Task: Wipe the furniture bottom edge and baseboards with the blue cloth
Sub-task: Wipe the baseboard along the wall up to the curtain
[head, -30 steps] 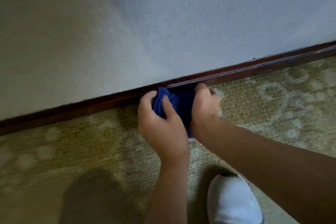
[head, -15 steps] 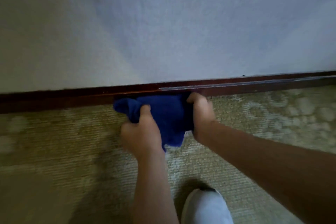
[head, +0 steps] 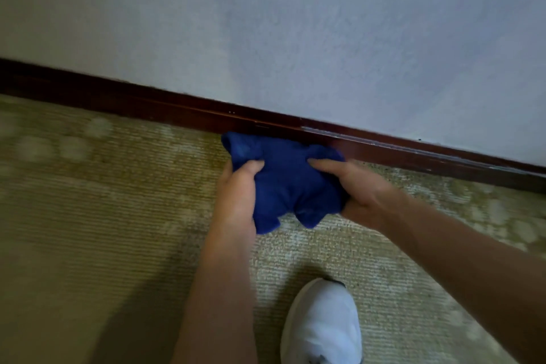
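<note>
Blue cloth (head: pixel 283 180) in both hands, seemingly against baseboard (head: pixel 177 109)

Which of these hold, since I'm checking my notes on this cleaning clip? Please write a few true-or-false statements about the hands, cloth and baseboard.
1. Both hands grip the blue cloth. True: left hand and right hand.
2. The cloth lies flat and unfolded. False: it is bunched up.
3. The baseboard is dark reddish brown. True.
4. The floor is bare wood. False: it is patterned carpet.
5. A white shoe shows near the bottom. True.
</note>
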`<action>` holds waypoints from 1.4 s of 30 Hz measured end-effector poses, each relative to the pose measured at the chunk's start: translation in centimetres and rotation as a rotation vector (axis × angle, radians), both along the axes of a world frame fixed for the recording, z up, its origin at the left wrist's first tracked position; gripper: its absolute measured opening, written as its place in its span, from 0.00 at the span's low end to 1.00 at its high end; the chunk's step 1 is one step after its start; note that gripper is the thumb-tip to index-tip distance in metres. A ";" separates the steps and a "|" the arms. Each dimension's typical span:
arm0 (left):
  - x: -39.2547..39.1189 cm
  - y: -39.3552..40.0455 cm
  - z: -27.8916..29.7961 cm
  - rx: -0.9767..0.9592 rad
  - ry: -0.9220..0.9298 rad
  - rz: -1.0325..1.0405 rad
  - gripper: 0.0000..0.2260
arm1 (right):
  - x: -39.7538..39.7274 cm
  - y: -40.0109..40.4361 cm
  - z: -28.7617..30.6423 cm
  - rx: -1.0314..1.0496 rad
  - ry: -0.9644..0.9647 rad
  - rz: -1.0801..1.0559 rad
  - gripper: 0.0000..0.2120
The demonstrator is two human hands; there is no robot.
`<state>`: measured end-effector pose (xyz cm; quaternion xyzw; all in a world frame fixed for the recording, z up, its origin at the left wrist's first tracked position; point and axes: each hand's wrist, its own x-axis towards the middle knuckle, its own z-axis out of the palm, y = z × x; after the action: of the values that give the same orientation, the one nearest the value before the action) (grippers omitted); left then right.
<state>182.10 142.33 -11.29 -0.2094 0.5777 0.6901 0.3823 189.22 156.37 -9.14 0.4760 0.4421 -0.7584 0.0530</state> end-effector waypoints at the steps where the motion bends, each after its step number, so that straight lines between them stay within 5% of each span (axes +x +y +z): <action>1: -0.1 -0.1 0.6 0.011 0.024 -0.010 0.13 | 0.2 -0.1 0.4 0.033 0.013 -0.009 0.13; 6: 1.1 2.3 6.1 -0.087 0.195 -0.190 0.15 | 3.1 0.1 3.5 0.115 -0.019 -0.074 0.15; 9: 3.1 4.1 8.5 -0.103 0.146 -0.190 0.18 | 5.2 1.6 6.8 0.151 -0.123 -0.058 0.19; 14: 4.5 4.4 9.2 -0.220 0.035 0.083 0.19 | 5.2 2.5 9.3 0.147 -0.102 -0.025 0.12; 21: 0.3 5.2 5.3 -0.482 0.369 0.518 0.11 | 0.2 -0.3 3.1 -0.023 -0.048 -0.075 0.07; 29: 4.6 9.3 2.3 -0.725 0.894 0.180 0.08 | 2.3 2.0 -1.2 -0.200 -0.026 -0.352 0.14; 33: 8.0 11.4 2.2 -0.644 1.185 -0.148 0.06 | 6.1 4.8 -2.9 -0.151 -0.039 -0.576 0.16; 39: 5.6 9.2 3.0 -0.707 1.093 0.078 0.08 | 4.5 1.5 -1.2 -0.231 0.043 -0.425 0.15; 42: 5.4 9.3 3.4 -0.767 1.133 -0.019 0.09 | 3.7 1.2 0.0 -0.229 0.004 -0.426 0.15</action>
<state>187.48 151.63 -7.87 0.0684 0.8941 0.4364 -0.0744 192.92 157.60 -9.18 0.5480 0.2430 -0.7985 -0.0557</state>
